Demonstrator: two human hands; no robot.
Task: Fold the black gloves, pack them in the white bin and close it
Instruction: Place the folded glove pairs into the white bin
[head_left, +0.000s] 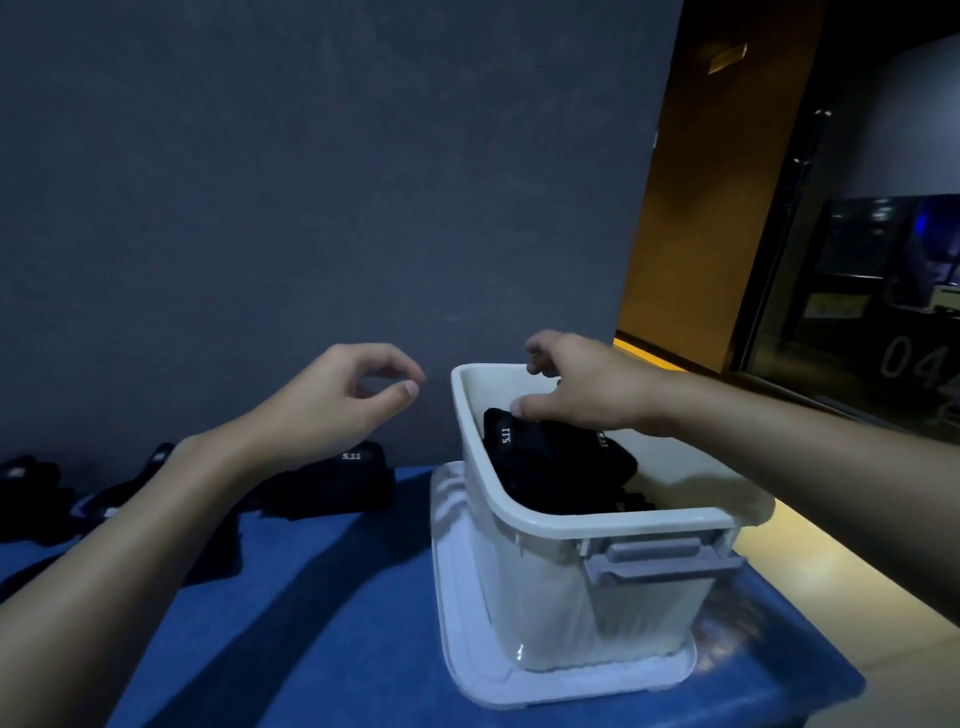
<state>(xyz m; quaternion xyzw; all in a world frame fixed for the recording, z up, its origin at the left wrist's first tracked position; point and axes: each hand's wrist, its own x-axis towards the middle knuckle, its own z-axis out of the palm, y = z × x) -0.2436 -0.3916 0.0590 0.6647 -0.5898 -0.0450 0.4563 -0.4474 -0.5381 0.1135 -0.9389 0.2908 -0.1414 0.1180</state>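
Blue desk (311, 597), grey wall (260, 182): my left hand (343, 400) loosely curled, empty; right hand (587, 389) thumb on folded glove (561, 467) beneath it in white bin (597, 522), pinch unclear; I judge it soft, light, best gripped mid-fold.

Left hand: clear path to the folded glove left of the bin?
Likely yes. The left hand hovers empty near that glove, nothing between them; the white bin stands aside.
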